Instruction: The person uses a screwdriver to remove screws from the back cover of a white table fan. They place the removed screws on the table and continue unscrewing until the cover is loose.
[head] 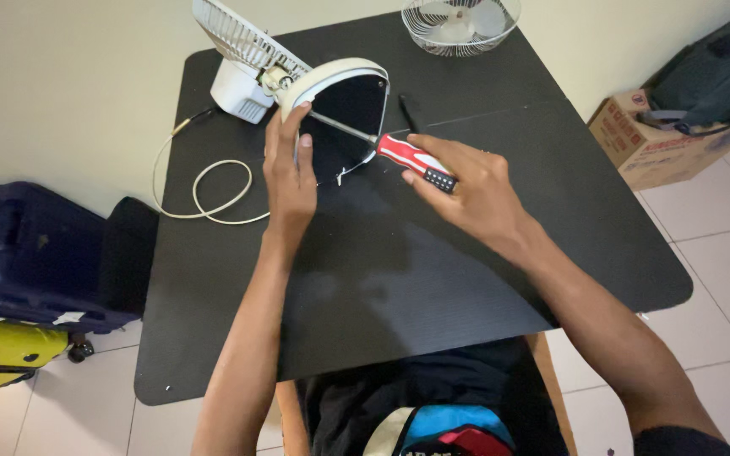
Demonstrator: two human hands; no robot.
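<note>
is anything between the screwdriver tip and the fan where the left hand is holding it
Nothing visible. The right hand holds the screwdriver, and its bare shaft runs clear up to the fan, ending beside the left hand that grips the rim. The fingers sit beside the tip, not across it.

2 bare forearms, dark sleeve edge at right arm, black printed shirt

A black, matte counter (433,279) with rounded corners is seen from above. A small white fan body (242,89) is stood near its far left corner, and a detached wire fan guard (460,25) is laid at the far edge. A white cord (213,198) is looped across the left side, partly hanging off. A small black part (411,111) is laid near the middle.
</note>
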